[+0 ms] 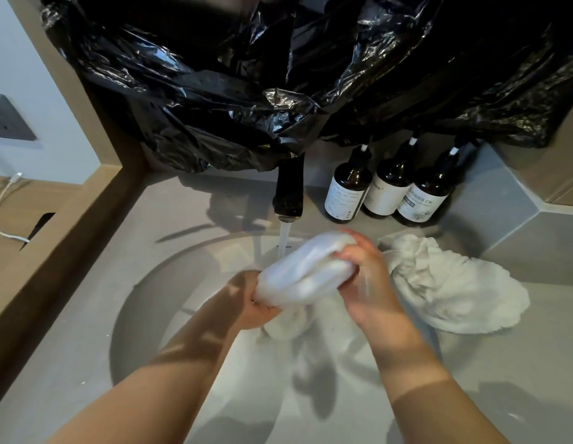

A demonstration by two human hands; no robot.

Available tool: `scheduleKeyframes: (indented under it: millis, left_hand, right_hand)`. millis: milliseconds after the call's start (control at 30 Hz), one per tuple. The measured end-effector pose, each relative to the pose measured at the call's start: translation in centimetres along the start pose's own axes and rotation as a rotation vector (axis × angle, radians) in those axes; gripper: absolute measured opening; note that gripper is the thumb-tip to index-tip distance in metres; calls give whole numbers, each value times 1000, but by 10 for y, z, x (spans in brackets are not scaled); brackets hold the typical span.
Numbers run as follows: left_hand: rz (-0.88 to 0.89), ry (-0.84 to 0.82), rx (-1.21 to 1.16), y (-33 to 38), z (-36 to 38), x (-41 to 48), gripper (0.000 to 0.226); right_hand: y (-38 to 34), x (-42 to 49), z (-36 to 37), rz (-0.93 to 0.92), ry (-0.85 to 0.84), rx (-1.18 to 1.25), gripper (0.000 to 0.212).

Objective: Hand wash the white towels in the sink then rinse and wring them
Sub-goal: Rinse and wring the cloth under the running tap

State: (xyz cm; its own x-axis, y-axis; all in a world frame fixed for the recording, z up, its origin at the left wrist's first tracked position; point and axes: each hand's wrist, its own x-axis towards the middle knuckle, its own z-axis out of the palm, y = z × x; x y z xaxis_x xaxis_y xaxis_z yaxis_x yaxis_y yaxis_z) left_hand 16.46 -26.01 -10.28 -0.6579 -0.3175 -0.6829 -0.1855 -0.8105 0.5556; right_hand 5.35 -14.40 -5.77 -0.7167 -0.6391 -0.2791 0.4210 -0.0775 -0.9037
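White towel [306,270], bunched into a thick roll: held above the basin of the sink [140,318] between both hands, its upper end just right of the water stream [285,235] falling from the dark faucet [290,193]; a loose tail hangs from the roll into the basin. Left hand [256,304]: fingers curled round the roll's lower left end, forearm reaching in from the front edge of the counter [70,363]. Right hand [363,274]: fingers and thumb clamped on the upper right end, wrist raised, forearm crossing the sink's right rim. Second white towel [448,283]: crumpled on the counter right of the sink, one edge draped over the rim, near the right hand. Three brown bottles [387,190]: upright, side by side at the counter's back edge, right of the faucet. Black plastic sheeting [278,75]: hanging above faucet and bottles.
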Motion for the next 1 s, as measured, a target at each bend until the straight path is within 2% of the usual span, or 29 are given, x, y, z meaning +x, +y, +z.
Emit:
scheduleKeyframes:
  millis: [67,133,233,367,433,500,533,600,633,700,767,833,900,933,1000]
  left_hand:
    - [19,-69,-83,1,-3,-4,30]
    - [36,-96,25,1,-3,-7,38]
    - [44,-170,106,-4,-10,-15,50]
    - [-40,-265,195,5,-29,-23,71]
    - [-113,-145,416,14,-37,-18,74]
    - [-75,99,647,20,-38,-17,65]
    - [-81,49,588,19,-39,-15,65]
    - [-107,-181,146,14,-41,-9,68]
    - [-111,-188,-28,11,-37,-8,67]
    - [-93,-113,-79,4,-32,1,63]
    - [34,26,-86,-4,-25,4,54]
    - [68,-44,-146,-6,-19,7,64]
    - [62,-156,-211,-10,-17,8,70]
    - [107,-185,-201,-14,-17,7,63]
    - [207,-235,-175,-22,-12,10,75]
  right_hand:
    - [19,10,-11,125,116,-55,12]
    - [37,13,-10,281,137,-68,24]
    - [53,14,6,417,38,51,43]
    - [70,13,18,372,72,-4,49]
    - [76,13,20,307,111,2,43]
    - [75,13,21,274,112,24,35]
    - [73,12,22,270,87,22,32]
    - [67,10,27,290,29,-10,34]
    - [65,11,30,297,16,-44,38]
    - [61,13,34,279,27,-147,46]
    - [59,14,35,234,42,-303,74]
    - [65,6,38,212,31,-388,97]
    - [74,-2,42,212,16,-365,96]
    - [79,-3,43,224,38,-313,88]
    - [86,2,38,236,65,-255,67]
